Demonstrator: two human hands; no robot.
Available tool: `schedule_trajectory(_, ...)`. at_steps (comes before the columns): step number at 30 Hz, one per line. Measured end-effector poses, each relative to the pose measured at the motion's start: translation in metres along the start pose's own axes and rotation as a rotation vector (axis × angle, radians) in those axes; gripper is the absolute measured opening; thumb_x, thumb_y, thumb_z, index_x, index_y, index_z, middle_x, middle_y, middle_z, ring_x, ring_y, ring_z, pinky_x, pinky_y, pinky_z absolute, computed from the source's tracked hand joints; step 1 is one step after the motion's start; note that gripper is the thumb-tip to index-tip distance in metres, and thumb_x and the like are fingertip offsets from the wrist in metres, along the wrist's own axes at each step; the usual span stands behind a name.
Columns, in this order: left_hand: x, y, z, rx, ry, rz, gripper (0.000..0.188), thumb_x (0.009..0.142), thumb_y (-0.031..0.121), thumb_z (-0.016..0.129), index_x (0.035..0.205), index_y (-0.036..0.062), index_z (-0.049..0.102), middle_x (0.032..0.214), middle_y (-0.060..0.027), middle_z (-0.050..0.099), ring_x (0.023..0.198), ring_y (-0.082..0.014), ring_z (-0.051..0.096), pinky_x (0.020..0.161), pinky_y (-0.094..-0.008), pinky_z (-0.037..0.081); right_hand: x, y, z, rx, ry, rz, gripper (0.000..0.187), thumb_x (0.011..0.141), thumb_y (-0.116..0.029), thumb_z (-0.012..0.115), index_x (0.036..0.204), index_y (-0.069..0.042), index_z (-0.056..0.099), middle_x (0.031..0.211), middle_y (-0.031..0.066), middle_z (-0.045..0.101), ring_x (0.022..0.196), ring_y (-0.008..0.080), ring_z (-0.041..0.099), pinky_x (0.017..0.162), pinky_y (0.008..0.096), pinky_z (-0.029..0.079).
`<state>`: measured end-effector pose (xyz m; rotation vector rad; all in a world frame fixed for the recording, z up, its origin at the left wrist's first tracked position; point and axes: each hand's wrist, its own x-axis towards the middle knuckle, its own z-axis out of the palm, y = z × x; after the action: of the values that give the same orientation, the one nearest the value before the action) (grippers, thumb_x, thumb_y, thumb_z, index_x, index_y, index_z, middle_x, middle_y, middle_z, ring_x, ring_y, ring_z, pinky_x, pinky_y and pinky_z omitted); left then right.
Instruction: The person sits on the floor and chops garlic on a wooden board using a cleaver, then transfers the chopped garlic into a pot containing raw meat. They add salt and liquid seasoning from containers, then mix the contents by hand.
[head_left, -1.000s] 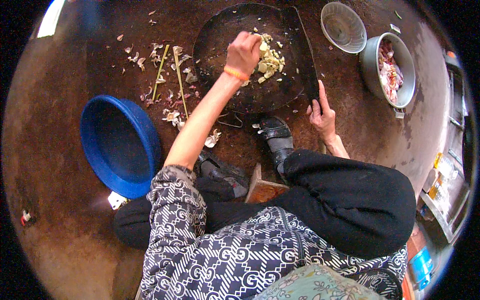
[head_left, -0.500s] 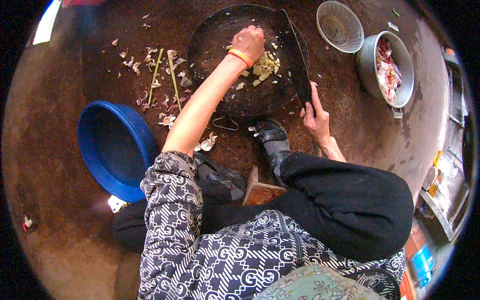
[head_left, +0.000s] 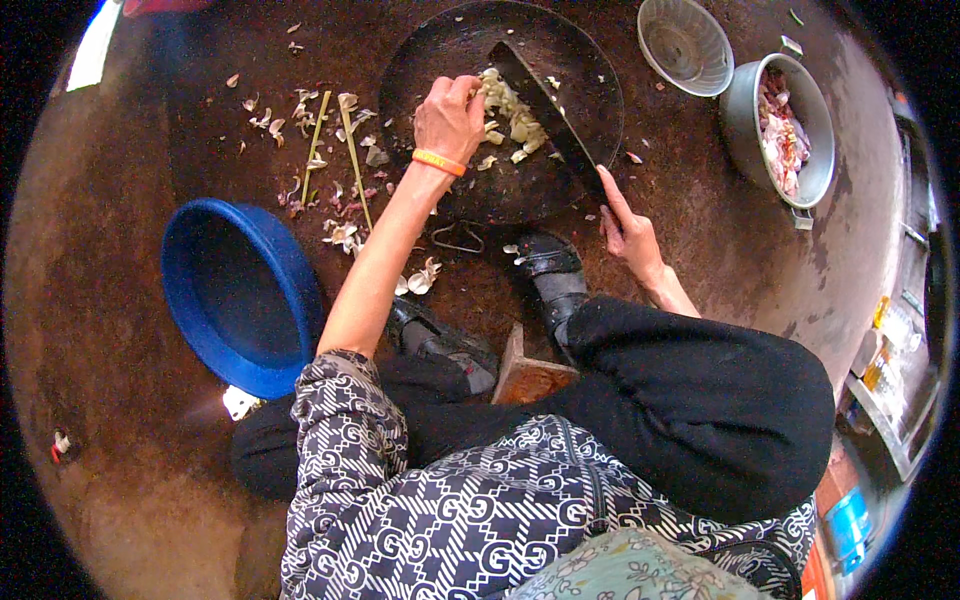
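A pile of chopped garlic [head_left: 518, 122] lies on a round dark chopping board [head_left: 420, 62]. My left hand [head_left: 448, 122], with an orange band at its wrist, is closed at the pile's left side, its bent fingertips against the garlic pieces. My right hand [head_left: 632, 235] grips the handle end of a large dark knife [head_left: 555, 122], forefinger stretched along it. The blade slants up to the left across the board, along the right side of the pile. Its handle is mostly hidden in my fingers.
Garlic skins [head_left: 343, 236] and thin stalks [head_left: 318, 140] litter the ground left of the board. A blue basin [head_left: 185, 300] stands nearer on the left. At the far right are a translucent bowl [head_left: 685, 48] and a metal pot [head_left: 745, 130] holding raw meat [head_left: 782, 145].
My left hand has moved left and nearer, from over the pile to its left side. The knife has swung leftward, its blade now beside the garlic, which is bunched into a narrower slanting heap.
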<state>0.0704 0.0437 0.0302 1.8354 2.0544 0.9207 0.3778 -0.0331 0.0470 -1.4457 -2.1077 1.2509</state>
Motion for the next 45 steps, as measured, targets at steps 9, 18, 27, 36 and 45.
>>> schedule_trajectory(9, -0.038, 0.024, 0.032, -0.062, -0.15, 0.105, 0.023, 0.078, 0.022, 0.074, 0.095, 0.009, 0.066, 0.092, -0.015, 0.063, 0.083, -0.0338, 0.065, 0.073, -0.0421, 0.055, 0.01, 0.001, -0.004, -0.037, 0.206, -0.071, 0.068, 0.093, 0.002, 0.051, 0.152, -0.021, 0.029, 0.067, 0.0094, 0.059, 0.054, 0.013, 0.057, 0.056, 0.0278, 0.049)
schedule_trajectory(18, -0.019, -0.005, 0.012, -0.243, 0.14, 0.009, 0.013, 0.079, 0.009, 0.069, 0.09, 0.0033, 0.071, 0.083, -0.0149, 0.068, 0.071, -0.0311, 0.068, 0.068, -0.0369, 0.056, 0.01, 0.001, -0.001, -0.089, 0.146, -0.138, 0.07, 0.093, 0.003, 0.052, 0.153, -0.022, 0.027, 0.068, 0.0116, 0.06, 0.055, 0.0148, 0.059, 0.057, 0.0297, 0.05)
schedule_trajectory(27, -0.034, 0.015, 0.012, -0.175, 0.142, 0.127, 0.014, 0.077, 0.014, 0.073, 0.088, 0.0057, 0.068, 0.085, -0.0128, 0.063, 0.079, -0.0305, 0.064, 0.069, -0.0387, 0.054, 0.012, -0.001, 0.003, -0.043, 0.148, -0.139, 0.068, 0.093, 0.003, 0.053, 0.152, -0.021, 0.03, 0.077, 0.0144, 0.065, 0.056, 0.0151, 0.059, 0.058, 0.03, 0.05)
schedule_trajectory(36, -0.022, 0.016, 0.036, -0.096, -0.011, 0.192, 0.009, 0.079, 0.012, 0.067, 0.082, 0.0039, 0.067, 0.079, -0.016, 0.066, 0.073, -0.0334, 0.067, 0.067, -0.0416, 0.054, 0.014, -0.003, 0.001, -0.091, 0.225, -0.147, 0.067, 0.093, 0.001, 0.052, 0.152, -0.022, 0.03, 0.07, 0.0124, 0.062, 0.054, 0.016, 0.058, 0.055, 0.0312, 0.049)
schedule_trajectory(45, -0.039, -0.006, -0.01, -0.261, 0.172, -0.065, 0.007, 0.08, 0.01, 0.069, 0.084, 0.0049, 0.072, 0.08, -0.012, 0.07, 0.071, -0.0264, 0.069, 0.065, -0.0351, 0.054, 0.013, -0.001, 0.003, -0.012, 0.13, -0.113, 0.074, 0.089, 0.003, 0.055, 0.152, -0.023, 0.027, 0.109, 0.0177, 0.067, 0.062, 0.0286, 0.068, 0.056, 0.04, 0.053)
